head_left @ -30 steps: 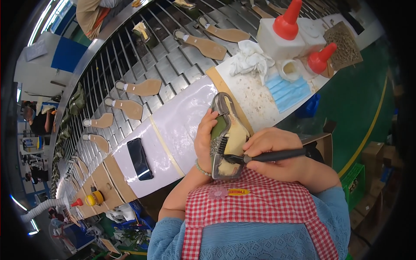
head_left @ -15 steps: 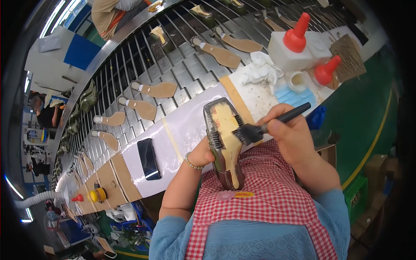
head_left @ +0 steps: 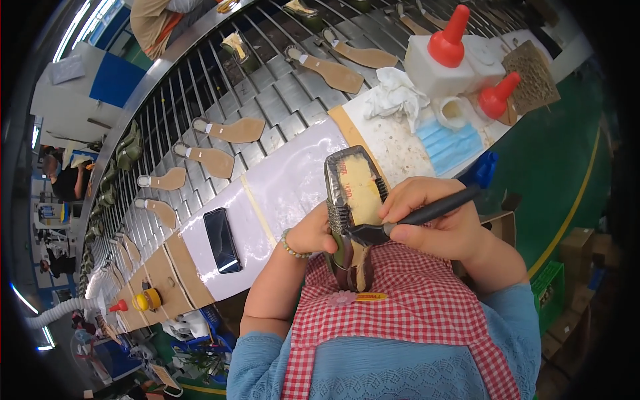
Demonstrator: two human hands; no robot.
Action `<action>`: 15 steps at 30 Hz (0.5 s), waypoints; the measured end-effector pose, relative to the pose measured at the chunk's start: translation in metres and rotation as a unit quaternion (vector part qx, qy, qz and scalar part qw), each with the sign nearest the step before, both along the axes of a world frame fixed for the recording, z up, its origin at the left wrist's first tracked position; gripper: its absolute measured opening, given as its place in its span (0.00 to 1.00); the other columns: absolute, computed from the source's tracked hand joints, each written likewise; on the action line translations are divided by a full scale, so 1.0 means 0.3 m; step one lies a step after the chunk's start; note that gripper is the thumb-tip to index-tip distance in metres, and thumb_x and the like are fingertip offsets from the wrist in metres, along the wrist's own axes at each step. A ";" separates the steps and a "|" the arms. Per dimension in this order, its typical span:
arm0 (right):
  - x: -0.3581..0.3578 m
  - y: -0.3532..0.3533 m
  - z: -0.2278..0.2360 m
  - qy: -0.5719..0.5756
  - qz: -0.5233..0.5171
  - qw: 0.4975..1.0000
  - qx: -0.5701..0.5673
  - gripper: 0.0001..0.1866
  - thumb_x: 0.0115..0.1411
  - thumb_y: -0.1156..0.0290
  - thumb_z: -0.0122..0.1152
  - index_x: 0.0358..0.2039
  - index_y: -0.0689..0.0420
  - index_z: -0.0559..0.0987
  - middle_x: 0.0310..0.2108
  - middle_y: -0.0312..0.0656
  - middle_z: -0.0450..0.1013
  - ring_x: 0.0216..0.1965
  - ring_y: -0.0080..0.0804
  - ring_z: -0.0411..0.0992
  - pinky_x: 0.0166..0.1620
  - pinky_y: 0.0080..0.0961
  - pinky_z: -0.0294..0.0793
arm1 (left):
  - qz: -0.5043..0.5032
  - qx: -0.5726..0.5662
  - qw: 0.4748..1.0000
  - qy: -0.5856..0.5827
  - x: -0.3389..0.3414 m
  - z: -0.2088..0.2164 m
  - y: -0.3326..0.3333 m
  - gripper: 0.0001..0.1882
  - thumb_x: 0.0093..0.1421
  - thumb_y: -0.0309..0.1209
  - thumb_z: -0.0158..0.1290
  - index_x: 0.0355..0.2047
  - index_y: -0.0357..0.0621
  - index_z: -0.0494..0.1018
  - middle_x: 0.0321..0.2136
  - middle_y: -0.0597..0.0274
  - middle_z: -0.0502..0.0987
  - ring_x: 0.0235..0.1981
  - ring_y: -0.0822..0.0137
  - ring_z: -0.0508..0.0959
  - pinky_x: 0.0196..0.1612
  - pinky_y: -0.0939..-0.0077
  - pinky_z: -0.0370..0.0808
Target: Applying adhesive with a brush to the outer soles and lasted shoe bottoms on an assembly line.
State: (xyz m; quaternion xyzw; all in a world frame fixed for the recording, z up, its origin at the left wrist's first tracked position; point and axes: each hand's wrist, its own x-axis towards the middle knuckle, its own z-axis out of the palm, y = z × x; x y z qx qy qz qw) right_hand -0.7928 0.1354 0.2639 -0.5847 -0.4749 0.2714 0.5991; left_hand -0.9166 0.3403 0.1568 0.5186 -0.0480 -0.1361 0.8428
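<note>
A dark shoe upper (head_left: 360, 183) on its last is held bottom up in front of my apron, its underside mostly pale yellow. My left hand (head_left: 315, 230) is closed round its left side, thumb toward the narrower waist. In my right hand (head_left: 437, 217) is a brush (head_left: 437, 207) with a black handle, gripped between thumb and fingers. The brush's dark head lies across the shoe's waist, touching it or very close. My right fingers cover part of the shoe's right edge.
A slatted metal conveyor (head_left: 267, 87) carries tan soles (head_left: 237, 130) and other shoes. On the worktop lie a phone (head_left: 222, 240), crumpled white cloth (head_left: 395, 93) and a blue mask (head_left: 450, 147). Red-capped white bottles (head_left: 437, 67) and an open jar (head_left: 453, 113) stand at the right.
The brush has moved down and left, from the shoe's right edge to across its waist. My right hand has come closer to the shoe, which now stands a little more upright.
</note>
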 end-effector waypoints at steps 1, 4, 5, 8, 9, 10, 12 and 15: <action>0.000 -0.002 0.000 0.065 0.010 0.998 -0.016 0.10 0.48 0.79 0.65 0.33 0.63 0.76 0.34 0.48 0.74 0.38 0.32 0.73 0.41 0.24 0.71 | -0.001 -0.001 1.000 0.000 -0.001 -0.002 -0.001 0.61 0.34 0.62 0.65 0.60 0.34 0.56 0.57 0.56 0.64 0.58 0.64 0.63 0.59 0.68 0.60; -0.004 0.007 0.003 0.123 -0.021 0.992 -0.009 0.10 0.48 0.79 0.65 0.32 0.63 0.76 0.34 0.47 0.74 0.38 0.31 0.73 0.41 0.24 0.71 | -0.007 -0.016 1.000 -0.012 0.001 -0.003 -0.004 0.61 0.35 0.63 0.65 0.60 0.33 0.56 0.57 0.55 0.63 0.58 0.64 0.63 0.59 0.67 0.60; -0.005 0.014 0.002 0.115 -0.059 0.991 0.015 0.09 0.49 0.79 0.65 0.32 0.63 0.76 0.33 0.47 0.75 0.37 0.30 0.73 0.41 0.24 0.71 | -0.015 -0.013 1.000 -0.009 0.003 -0.001 -0.005 0.61 0.35 0.63 0.65 0.60 0.32 0.55 0.57 0.55 0.63 0.58 0.63 0.63 0.59 0.67 0.60; 0.001 0.021 0.013 -0.039 -0.080 0.995 0.048 0.09 0.48 0.79 0.65 0.31 0.62 0.76 0.32 0.47 0.74 0.37 0.33 0.73 0.41 0.25 0.71 | -0.020 -0.008 1.000 -0.008 0.005 0.002 -0.008 0.62 0.34 0.64 0.64 0.60 0.32 0.55 0.57 0.54 0.63 0.58 0.62 0.62 0.60 0.67 0.59; 0.003 0.020 0.016 -0.127 -0.079 0.987 0.056 0.09 0.48 0.78 0.66 0.31 0.62 0.76 0.32 0.47 0.74 0.36 0.35 0.74 0.41 0.25 0.72 | -0.018 -0.006 1.000 -0.008 0.006 0.002 -0.010 0.62 0.34 0.64 0.64 0.60 0.32 0.54 0.57 0.54 0.63 0.58 0.62 0.62 0.60 0.66 0.59; 0.005 0.014 0.013 -0.130 -0.072 0.987 0.059 0.09 0.47 0.77 0.67 0.29 0.61 0.76 0.30 0.47 0.75 0.36 0.37 0.74 0.41 0.27 0.72 | -0.019 -0.006 1.000 -0.007 0.007 0.003 -0.012 0.62 0.34 0.64 0.64 0.60 0.32 0.54 0.57 0.54 0.63 0.58 0.62 0.62 0.60 0.66 0.59; 0.006 0.003 0.015 -0.123 -0.047 0.990 0.056 0.09 0.47 0.77 0.67 0.29 0.61 0.77 0.30 0.45 0.75 0.34 0.36 0.74 0.38 0.26 0.72 | -0.005 -0.003 1.000 -0.007 0.009 0.008 -0.018 0.63 0.34 0.65 0.64 0.60 0.32 0.54 0.57 0.53 0.63 0.58 0.62 0.63 0.60 0.66 0.59; 0.020 -0.016 0.026 -0.103 -0.004 0.994 0.046 0.08 0.47 0.77 0.67 0.28 0.61 0.77 0.30 0.43 0.75 0.32 0.31 0.74 0.34 0.23 0.71 | -0.017 -0.010 1.000 -0.020 0.025 0.012 -0.028 0.63 0.35 0.66 0.62 0.61 0.32 0.53 0.57 0.54 0.63 0.58 0.62 0.63 0.60 0.66 0.59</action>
